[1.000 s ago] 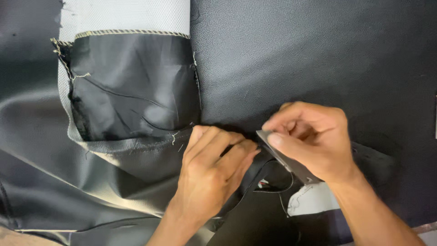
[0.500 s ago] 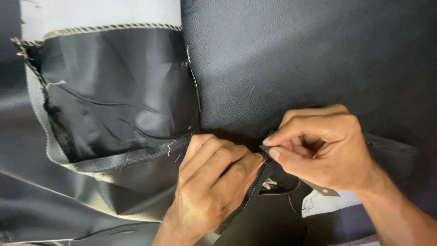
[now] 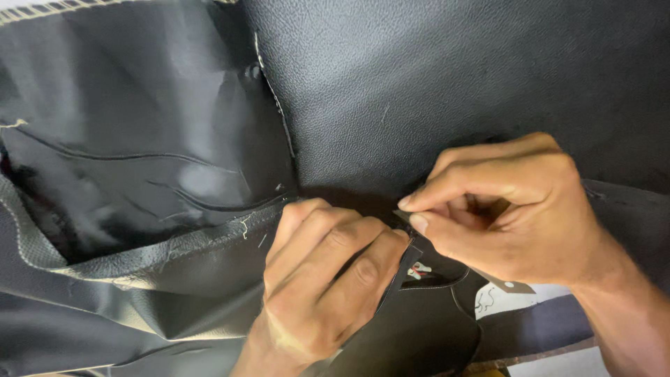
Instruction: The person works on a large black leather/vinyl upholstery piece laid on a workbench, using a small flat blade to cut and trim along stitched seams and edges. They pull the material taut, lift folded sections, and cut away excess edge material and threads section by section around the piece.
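The left hand (image 3: 324, 279) lay flat, fingers together and stretched out, pressing down on a flap of black leather-like material (image 3: 412, 328) whose cut edge ran just beside its fingertips. It gripped nothing; it only held the piece down. The right hand (image 3: 509, 209) was curled closed, thumb and forefinger pinched on a thin grey metal blade (image 3: 513, 285), most of which was hidden under the palm, with one flat end showing below the heel of the hand. The pinching fingertips touched the edge of the flap just beside the left hand's fingertips, so the two hands nearly met there.

Between the hands, just under the pinch, a small white tag with red marks (image 3: 419, 270) showed in a gap of the dark material. Below the right hand a patch of white backing (image 3: 544, 299) peeked out beside the blade's end.

Above both hands spread a broad sheet of grained black leather-like cover (image 3: 453, 77). Beyond the left hand, up and away from its fingers, lay a smoother, shinier black lining panel (image 3: 139, 132), wrinkled, joined to the grained sheet along a stitched seam (image 3: 276, 105) with loose thread ends. A pale stitched trim (image 3: 49, 7) ran along the far top edge of that panel.
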Tool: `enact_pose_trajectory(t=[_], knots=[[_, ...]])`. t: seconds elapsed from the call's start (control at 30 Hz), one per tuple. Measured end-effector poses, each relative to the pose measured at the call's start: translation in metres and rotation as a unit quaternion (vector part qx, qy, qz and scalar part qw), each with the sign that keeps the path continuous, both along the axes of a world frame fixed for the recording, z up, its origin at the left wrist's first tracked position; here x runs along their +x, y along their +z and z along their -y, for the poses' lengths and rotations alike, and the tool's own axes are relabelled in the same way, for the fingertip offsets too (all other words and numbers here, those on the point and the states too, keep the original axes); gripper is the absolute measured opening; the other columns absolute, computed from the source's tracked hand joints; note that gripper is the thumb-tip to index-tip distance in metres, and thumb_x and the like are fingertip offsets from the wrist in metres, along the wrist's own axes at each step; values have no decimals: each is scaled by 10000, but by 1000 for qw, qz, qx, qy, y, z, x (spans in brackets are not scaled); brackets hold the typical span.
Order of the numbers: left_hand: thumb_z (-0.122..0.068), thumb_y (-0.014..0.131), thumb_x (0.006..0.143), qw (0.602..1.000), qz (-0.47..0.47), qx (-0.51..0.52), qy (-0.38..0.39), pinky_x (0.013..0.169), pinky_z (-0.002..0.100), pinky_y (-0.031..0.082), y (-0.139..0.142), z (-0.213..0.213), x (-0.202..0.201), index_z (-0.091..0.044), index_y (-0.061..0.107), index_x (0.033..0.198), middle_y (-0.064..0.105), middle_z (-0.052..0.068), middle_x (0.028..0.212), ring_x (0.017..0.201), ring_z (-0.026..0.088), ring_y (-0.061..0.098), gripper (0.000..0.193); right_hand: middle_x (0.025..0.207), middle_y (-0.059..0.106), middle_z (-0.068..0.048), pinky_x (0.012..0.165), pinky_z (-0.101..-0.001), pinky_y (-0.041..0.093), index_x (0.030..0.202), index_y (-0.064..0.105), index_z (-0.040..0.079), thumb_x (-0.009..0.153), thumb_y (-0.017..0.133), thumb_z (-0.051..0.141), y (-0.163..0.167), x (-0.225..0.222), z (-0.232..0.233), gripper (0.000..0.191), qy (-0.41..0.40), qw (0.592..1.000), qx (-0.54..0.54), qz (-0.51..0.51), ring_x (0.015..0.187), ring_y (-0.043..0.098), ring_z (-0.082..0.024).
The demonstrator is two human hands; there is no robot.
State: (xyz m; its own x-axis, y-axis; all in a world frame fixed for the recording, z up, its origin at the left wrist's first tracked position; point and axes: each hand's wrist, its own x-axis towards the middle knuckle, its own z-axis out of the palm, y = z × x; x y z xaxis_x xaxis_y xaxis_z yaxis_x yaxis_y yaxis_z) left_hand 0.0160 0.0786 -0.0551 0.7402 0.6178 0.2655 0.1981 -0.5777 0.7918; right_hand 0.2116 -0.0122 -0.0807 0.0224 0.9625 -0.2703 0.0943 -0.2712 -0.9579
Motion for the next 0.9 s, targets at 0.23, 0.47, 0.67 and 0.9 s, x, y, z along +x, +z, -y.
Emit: enact_pose_trajectory(t=[0.23, 0.47, 0.67, 0.9], knots=[[1, 890, 736, 1000, 8, 19, -8, 667, 353, 479, -5, 0, -2, 35, 698, 879, 665, 101, 837, 756, 224, 660, 241, 681, 698, 7, 403, -167, 310, 919, 768, 29, 824, 761, -38, -3, 0, -6, 116, 24, 999, 32, 23, 471, 528, 32], [-24, 897, 724, 1000, 6, 21, -7, 678, 343, 496, -6, -2, 4, 27, 701, 862, 667, 97, 816, 747, 216, 661, 244, 716, 713, -9, 416, -160, 351, 931, 759, 21, 811, 763, -44, -1, 1, -8, 136, 27, 998, 46, 25, 494, 568, 19], [-77, 869, 683, 1000, -15, 21, -17, 673, 345, 502, -6, 1, -2, 14, 708, 832, 688, 100, 807, 745, 210, 668, 237, 724, 721, -23, 413, -150, 370, 940, 754, 14, 818, 774, -48, -6, -2, -9, 138, 26, 997, 66, 20, 500, 589, 17], [-74, 850, 720, 999, -25, 16, -38, 710, 335, 526, -7, 2, -5, 5, 722, 893, 706, 86, 863, 796, 195, 681, 229, 739, 730, -49, 415, -154, 360, 947, 746, -7, 822, 771, -53, -9, -2, -5, 135, 10, 996, 88, 20, 499, 593, 10]])
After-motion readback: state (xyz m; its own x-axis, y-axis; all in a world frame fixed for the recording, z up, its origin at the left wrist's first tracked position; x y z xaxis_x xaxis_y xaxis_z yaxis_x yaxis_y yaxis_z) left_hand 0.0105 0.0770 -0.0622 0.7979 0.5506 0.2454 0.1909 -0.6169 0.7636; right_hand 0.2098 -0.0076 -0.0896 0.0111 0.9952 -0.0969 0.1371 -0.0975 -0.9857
